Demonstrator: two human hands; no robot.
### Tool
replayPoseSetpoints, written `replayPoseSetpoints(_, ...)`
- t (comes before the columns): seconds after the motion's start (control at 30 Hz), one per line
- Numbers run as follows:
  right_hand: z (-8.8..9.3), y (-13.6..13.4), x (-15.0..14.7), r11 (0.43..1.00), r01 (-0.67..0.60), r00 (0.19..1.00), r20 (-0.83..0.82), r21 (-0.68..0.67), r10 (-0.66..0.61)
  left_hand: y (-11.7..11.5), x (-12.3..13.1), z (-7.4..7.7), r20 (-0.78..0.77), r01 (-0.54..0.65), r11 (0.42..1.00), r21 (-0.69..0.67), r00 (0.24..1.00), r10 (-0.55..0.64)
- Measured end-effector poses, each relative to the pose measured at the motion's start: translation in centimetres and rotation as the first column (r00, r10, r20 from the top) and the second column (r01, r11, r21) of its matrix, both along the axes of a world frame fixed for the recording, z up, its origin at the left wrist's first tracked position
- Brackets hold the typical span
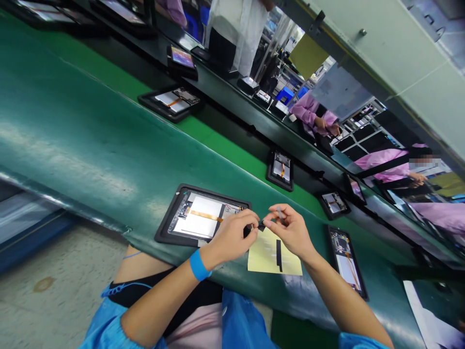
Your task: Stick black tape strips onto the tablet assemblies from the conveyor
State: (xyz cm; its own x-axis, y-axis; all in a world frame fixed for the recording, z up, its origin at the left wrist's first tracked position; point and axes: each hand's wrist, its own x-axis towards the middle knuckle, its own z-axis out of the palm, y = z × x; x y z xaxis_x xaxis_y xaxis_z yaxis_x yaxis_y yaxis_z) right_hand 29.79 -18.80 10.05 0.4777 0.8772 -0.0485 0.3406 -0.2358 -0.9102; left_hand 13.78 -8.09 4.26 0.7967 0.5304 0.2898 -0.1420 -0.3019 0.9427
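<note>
Both my hands meet over the bench's front part, at the right edge of an opened tablet [201,225] in a black frame, whose white battery and orange ribbon cable show. My left hand [234,235], with a blue wristband, has its fingers closed on a small black piece [261,226]. On the piece's other side, my right hand [290,230] pinches it between thumb and finger. A thin greyish tool [280,213] sticks up between my right fingers. Below the hands lies a yellow sheet [263,254] with a black strip [279,255] on it.
Another opened tablet [347,261] lies right of my right forearm. Further units, such as one at the upper left [172,103] and one in the middle [281,169], rest on a green belt [218,148]. People in pink sleeves [307,109] work across the line.
</note>
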Motion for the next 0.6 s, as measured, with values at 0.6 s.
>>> replayPoseSetpoints(0.6, 1.9, 0.8, -1.3, 1.0, 0.01, 0.994, 0.109, 0.013, -0.011, 1.4, -0.5, 0.1, -0.099, 0.071, 0.916, -0.394, 0.988, -0.119)
